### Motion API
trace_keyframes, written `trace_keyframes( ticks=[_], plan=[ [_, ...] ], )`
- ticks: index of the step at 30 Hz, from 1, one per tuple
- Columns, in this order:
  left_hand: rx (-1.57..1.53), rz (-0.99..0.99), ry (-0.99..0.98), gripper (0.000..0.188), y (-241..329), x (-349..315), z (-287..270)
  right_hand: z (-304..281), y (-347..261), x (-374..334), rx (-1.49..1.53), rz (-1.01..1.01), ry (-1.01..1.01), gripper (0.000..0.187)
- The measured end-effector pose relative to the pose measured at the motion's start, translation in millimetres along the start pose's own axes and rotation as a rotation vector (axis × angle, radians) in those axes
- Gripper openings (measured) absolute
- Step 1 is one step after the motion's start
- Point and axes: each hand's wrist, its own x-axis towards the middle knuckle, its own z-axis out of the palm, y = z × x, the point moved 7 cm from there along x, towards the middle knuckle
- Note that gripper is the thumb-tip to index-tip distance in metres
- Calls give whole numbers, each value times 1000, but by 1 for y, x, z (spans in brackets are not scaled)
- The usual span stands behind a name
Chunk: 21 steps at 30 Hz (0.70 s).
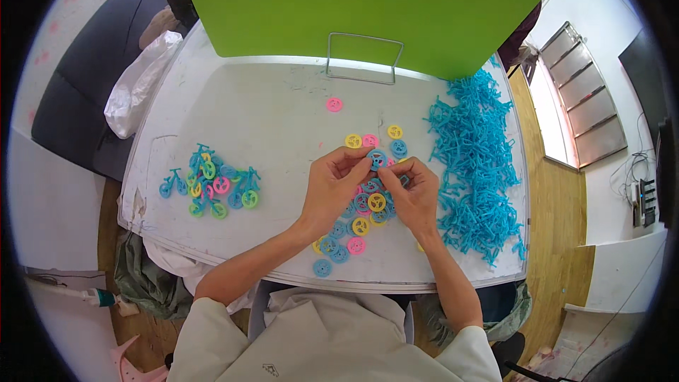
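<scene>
Above the middle of the table, a blue toy wheel (378,160) is pinched between the fingertips of my left hand (331,187). My right hand (414,198) closes on the same wheel from the other side, with thumb and index finger at its edge. Whether a further small part is between the fingers is hidden. Beneath and around both hands lie loose toy wheels in blue, yellow (360,226) and pink (356,245). Farther off, a single pink wheel (334,105) lies apart from the others.
To the left sits a cluster of small toy bicycles (205,182) with coloured wheels. A long heap of blue plastic toy bicycle frames (475,163) covers the table's right side. At the back stands a green panel (368,10) with a wire bracket (365,80) at its foot.
</scene>
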Motion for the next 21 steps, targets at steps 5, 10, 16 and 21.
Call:
trace_keyframes(
  ticks=[5,10,16,21],
  plan=[
    [-105,-59,35,21,-4,-3,-2,5,2,0,124,83,-18,11],
    [8,-38,35,22,1,-4,-5,3,-17,0,-296,-229,33,16],
    [147,83,-59,23,11,-3,0,1,-51,-4,-546,-609,39,21],
    [184,7,-57,22,5,1,-1,0,-50,-2,-555,-548,-5,18]
  ],
)
